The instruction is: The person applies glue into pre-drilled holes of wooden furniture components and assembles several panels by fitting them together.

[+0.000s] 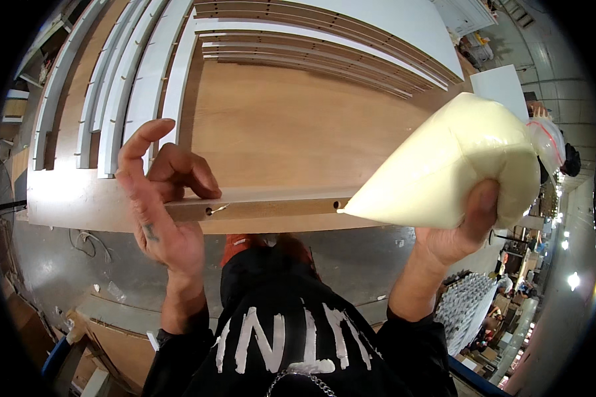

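My right hand (477, 215) is wrapped round a plump, pale yellow piping bag (457, 159) full of what looks like glue. Its narrow tip points left and sits at the right-hand hole in the edge of a narrow wooden board (271, 209). A thin pale strand hangs at the board's left-hand hole (210, 211). The left end of this board is in my left hand (169, 198), with one finger raised and others bent over the top face. Part of that grip is hidden behind the board.
Long white strips (122, 86) with small pegs along their edges lie on the brown worktable (278, 119) at the left. More drilled white boards (324, 33) are stacked at the far side. A clear plastic bag (548, 142) is at the right. Grey floor (66, 258) shows below the table edge.
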`<state>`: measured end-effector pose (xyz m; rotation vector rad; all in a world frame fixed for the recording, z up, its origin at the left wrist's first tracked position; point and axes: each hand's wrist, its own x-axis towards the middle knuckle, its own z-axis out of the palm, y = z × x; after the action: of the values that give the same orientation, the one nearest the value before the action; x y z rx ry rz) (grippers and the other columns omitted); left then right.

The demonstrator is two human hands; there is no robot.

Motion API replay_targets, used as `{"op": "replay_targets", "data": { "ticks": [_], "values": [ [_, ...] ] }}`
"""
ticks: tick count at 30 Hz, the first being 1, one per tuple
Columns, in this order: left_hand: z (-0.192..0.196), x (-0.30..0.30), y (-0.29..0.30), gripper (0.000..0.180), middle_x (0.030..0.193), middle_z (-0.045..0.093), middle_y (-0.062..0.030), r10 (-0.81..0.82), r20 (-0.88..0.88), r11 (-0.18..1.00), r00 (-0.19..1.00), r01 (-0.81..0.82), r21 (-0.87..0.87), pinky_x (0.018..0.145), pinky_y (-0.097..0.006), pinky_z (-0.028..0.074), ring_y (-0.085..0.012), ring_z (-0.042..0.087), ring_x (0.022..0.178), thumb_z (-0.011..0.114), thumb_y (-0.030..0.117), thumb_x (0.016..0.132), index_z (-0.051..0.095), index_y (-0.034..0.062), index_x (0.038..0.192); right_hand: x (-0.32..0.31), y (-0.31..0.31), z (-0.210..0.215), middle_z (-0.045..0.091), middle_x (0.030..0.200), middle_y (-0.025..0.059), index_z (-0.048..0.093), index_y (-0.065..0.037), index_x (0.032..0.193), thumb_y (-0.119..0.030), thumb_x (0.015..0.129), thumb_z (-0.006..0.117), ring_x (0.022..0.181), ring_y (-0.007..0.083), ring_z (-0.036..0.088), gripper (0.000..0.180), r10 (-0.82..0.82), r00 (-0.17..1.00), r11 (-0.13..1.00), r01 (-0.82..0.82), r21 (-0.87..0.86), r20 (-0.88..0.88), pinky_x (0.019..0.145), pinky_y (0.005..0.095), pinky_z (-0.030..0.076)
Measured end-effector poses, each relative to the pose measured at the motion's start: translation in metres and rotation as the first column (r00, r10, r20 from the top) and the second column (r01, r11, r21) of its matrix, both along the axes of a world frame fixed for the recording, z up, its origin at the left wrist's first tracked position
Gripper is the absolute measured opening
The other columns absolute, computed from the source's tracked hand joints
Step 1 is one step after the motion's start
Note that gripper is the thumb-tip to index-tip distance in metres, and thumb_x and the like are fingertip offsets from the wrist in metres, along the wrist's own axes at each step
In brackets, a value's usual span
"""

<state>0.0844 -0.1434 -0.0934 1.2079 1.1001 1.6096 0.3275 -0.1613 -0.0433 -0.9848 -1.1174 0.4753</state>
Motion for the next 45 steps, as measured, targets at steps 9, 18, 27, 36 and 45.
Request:
{"op": "replay_targets", "data": {
  "ticks": [9, 18, 27, 36, 45],
  "values": [
    [-0.006, 0.004, -0.001, 0.061, 0.059, 0.048, -0.001, 0.029, 0.03, 0.998, 0.999, -0.031, 0.049, 0.042, -0.018, 0.032, -0.005, 0.042, 0.046, 0.013, 0.048, 0.098, 0.043, 0.0003, 0.122, 0.009, -0.007, -0.008, 0.043, 0.136, 0.0122, 0.032, -0.004, 0.139, -0.021, 0.077, 0.066, 0.123, 0.0279, 0.046, 0.072, 0.068, 0.995, 0.996, -0.063, 0.063, -0.073, 0.104, 0.0471, 0.036],
    [-0.008, 0.0, 0.001, 0.06, 0.059, 0.049, -0.0014, -0.004, -0.002, 0.997, 1.0, 0.005, 0.078, 0.042, -0.018, 0.034, -0.0052, 0.043, 0.046, 0.014, 0.047, 0.098, 0.042, -0.0001, 0.123, 0.006, -0.006, -0.008, 0.043, 0.135, 0.0129, 0.031, -0.006, 0.139, -0.019, 0.077, 0.064, 0.122, 0.0287, 0.046, 0.072, 0.028, 0.995, 0.997, -0.021, 0.075, -0.091, 0.106, 0.0488, 0.035],
    [-0.008, 0.0, 0.004, 0.061, 0.059, 0.047, -0.0014, -0.004, 0.022, 0.998, 1.0, 0.003, 0.065, 0.043, -0.018, 0.035, -0.0054, 0.043, 0.046, 0.014, 0.047, 0.097, 0.042, -0.0009, 0.122, 0.002, -0.003, -0.004, 0.045, 0.133, 0.0173, 0.034, -0.001, 0.137, -0.022, 0.079, 0.06, 0.12, 0.0295, 0.048, 0.067, -0.055, 0.998, 0.997, 0.057, 0.048, -0.038, 0.103, 0.0472, 0.037],
    [-0.008, 0.0, 0.006, 0.06, 0.058, 0.046, -0.001, 0.024, 0.008, 0.997, 1.0, -0.024, 0.067, 0.043, -0.017, 0.035, -0.0052, 0.043, 0.047, 0.014, 0.046, 0.098, 0.041, -0.0013, 0.123, 0.008, 0.005, -0.011, 0.043, 0.134, 0.018, 0.033, 0.0, 0.137, -0.022, 0.08, 0.058, 0.121, 0.0319, 0.046, 0.067, -0.033, 0.99, 0.991, 0.014, 0.131, 0.137, 0.104, 0.0491, 0.034],
    [-0.005, 0.003, 0.001, 0.06, 0.06, 0.051, -0.0025, 0.049, -0.009, 0.998, 0.999, -0.049, 0.037, 0.045, -0.017, 0.034, -0.0051, 0.045, 0.047, 0.016, 0.048, 0.097, 0.038, -0.0015, 0.123, 0.009, -0.003, -0.005, 0.044, 0.134, 0.0171, 0.031, -0.001, 0.139, -0.021, 0.078, 0.06, 0.12, 0.0332, 0.047, 0.07, -0.041, 0.998, 0.998, 0.039, 0.042, 0.055, 0.102, 0.0511, 0.037]
  ]
}}
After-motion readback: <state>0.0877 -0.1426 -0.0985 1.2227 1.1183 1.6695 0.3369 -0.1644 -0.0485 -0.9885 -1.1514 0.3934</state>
